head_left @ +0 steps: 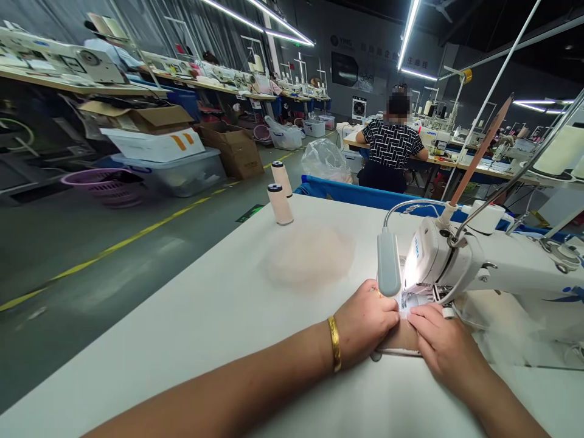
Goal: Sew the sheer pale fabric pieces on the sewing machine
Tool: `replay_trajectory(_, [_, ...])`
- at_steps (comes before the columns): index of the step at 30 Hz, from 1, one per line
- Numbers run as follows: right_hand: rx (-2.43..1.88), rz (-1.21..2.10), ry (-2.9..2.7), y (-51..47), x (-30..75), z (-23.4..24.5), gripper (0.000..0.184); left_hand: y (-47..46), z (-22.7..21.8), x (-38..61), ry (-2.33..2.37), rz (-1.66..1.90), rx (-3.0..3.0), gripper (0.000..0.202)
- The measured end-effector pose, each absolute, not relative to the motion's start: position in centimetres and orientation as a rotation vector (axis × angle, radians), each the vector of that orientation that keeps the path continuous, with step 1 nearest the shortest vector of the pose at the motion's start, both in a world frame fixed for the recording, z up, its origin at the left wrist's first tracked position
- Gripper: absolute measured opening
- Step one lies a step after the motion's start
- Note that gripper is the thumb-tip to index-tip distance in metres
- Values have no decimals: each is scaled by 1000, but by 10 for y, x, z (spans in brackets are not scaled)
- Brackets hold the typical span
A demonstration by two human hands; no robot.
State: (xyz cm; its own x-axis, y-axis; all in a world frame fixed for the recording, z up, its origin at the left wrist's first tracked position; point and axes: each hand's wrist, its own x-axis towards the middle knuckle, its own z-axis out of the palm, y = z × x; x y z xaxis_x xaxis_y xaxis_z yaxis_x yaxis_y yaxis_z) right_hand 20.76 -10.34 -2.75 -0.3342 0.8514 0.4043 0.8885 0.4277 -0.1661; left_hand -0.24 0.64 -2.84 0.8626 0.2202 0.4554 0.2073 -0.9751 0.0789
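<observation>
A white sewing machine [438, 258] stands at the right of the table, its needle area brightly lit. Just in front of the presser foot, my left hand [368, 316], with a gold bracelet at the wrist, has its fingers curled down on a thin, pale cloth [405, 336]. Close beside it on the right, my right hand [440, 337] grips the same cloth, fingers bent toward the needle. Both sets of fingertips partly hide the cloth. A grey lamp head [389, 264] on a bendable neck hangs above my left fingers. Sheer beige fabric [310, 255] lies heaped to the left.
Two thread cones [280, 205] stand near the table's far left edge. Blue cloth [347, 190] borders the far side. Beyond sits a person in a patterned top [393, 143]. Boxes, bins and a purple basket [107, 185] line the floor at left.
</observation>
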Motion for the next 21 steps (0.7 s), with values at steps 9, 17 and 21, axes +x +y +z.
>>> replay_trajectory(9, [-1637, -234, -2165, -97, 210, -45, 48, 12, -19, 4, 485, 763, 2974, 21])
replay_trajectory(17, [-1529, -212, -2126, -99, 209, -41, 45, 13, -18, 1, 797, 658, 2960, 31])
replay_trajectory(21, [-1291, -170, -2195, -102, 194, -28, 48, -14, 4, -9, 852, 314, 3014, 20])
